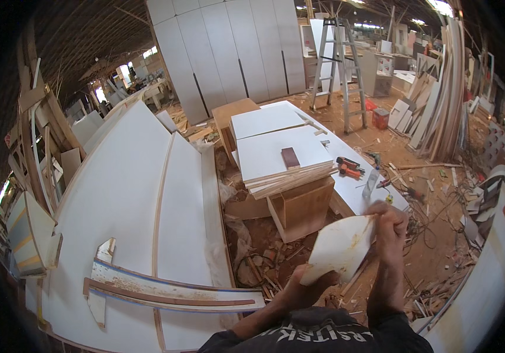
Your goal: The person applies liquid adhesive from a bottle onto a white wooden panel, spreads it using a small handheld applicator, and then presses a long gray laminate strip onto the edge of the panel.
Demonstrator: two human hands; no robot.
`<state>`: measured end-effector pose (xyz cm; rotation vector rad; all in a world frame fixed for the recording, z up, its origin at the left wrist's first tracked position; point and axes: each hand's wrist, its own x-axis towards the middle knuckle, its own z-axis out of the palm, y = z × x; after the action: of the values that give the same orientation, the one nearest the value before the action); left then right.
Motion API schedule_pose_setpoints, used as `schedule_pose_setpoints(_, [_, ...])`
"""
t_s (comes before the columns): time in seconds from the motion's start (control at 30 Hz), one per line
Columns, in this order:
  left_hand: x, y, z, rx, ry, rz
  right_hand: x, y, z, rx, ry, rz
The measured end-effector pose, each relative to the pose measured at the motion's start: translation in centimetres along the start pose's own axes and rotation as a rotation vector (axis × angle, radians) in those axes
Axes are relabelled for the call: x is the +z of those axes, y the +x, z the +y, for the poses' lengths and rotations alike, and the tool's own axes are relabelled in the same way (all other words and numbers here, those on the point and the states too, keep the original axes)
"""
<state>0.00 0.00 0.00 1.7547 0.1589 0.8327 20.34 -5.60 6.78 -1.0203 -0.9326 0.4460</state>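
Note:
A white board (342, 246) with yellowish smears is held up in front of my body, tilted. My left hand (305, 287) grips its lower left edge, the fingers partly hidden by it. At the upper right corner, my right hand (390, 221) is closed on the same board. Beyond it lies a stack of white panels (279, 144) with a dark reddish-brown block (290, 157) on top. Beside the stack, a white bench top (346, 191) carries orange-and-black power tools (350, 167) and a clear bottle (370, 183).
Large white panels (123, 206) spread along my left, with a T-shaped wooden piece (170, 292) across them. A wooden box (303, 209) supports the stack. Cables and offcuts litter the dirt floor (435, 235). Farther off stand a stepladder (337, 65) and a tall grey cabinet (229, 53).

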Motion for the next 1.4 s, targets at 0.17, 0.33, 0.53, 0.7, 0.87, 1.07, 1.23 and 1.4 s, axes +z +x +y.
schedule_pose_setpoints(0.17, [0.2,-1.2,-0.2,0.017,0.010,-0.026,-0.3,-0.3,-3.3,-0.206,-0.172,-0.232])
schedule_pose_setpoints(0.33, [-0.4,0.4,0.6,0.090,-0.005,-0.127,-0.8,-1.8,-2.5,-0.261,-0.129,0.048])
schedule_pose_setpoints(0.53, [-0.2,0.0,2.7,-0.150,-0.099,-0.216,-2.5,-3.1,-2.7,-0.333,-0.334,0.228])
schedule_pose_setpoints(0.7, [-1.7,-0.8,1.1,-0.225,0.054,-0.104,-5.7,-1.6,-1.3,-0.505,-0.729,0.627])
schedule_pose_setpoints(0.87, [-4.3,0.7,-2.3,-0.085,0.129,0.570,-6.1,-2.9,0.2,-0.324,-0.442,0.323])
schedule_pose_setpoints(1.07, [-6.0,2.2,-2.9,-0.104,-0.192,0.646,0.6,-3.2,2.1,-0.288,-0.624,-0.037])
schedule_pose_setpoints(1.23, [-5.9,3.0,-2.0,-0.103,-0.456,0.598,2.1,-4.0,3.0,-0.159,-0.437,-0.014])
schedule_pose_setpoints(1.4, [-6.1,2.9,-3.8,-0.011,-0.048,0.682,0.8,-4.6,4.0,-0.069,-0.522,-0.338])
